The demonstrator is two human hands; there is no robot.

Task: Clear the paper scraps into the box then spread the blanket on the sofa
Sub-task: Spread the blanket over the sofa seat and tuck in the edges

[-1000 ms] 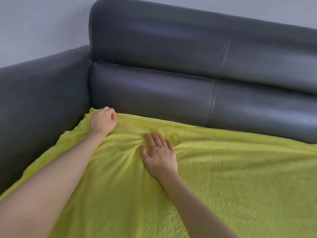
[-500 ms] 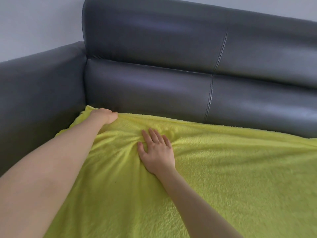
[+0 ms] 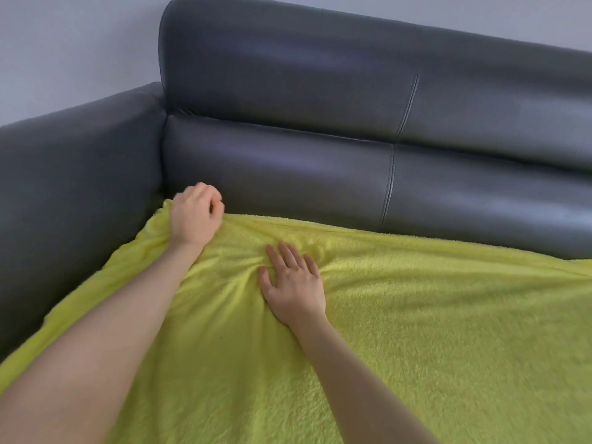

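Two hands are seen on a yellow blanket [image 3: 416, 331]: the left hand [image 3: 193, 219] grips its corner, the right hand [image 3: 294, 283] is pressed flat, a grey sofa [image 3: 288, 100] and pale wall [image 3: 64, 43] beyond them.

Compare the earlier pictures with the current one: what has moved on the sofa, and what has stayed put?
The left hand has lifted at the blanket's back corner, its curled fingers now raised against the backrest instead of pressed down into the corner; whether it has kept a grip on the cloth cannot be told. The right hand stays flat on the yellow blanket, and the blanket still covers the grey sofa seat.
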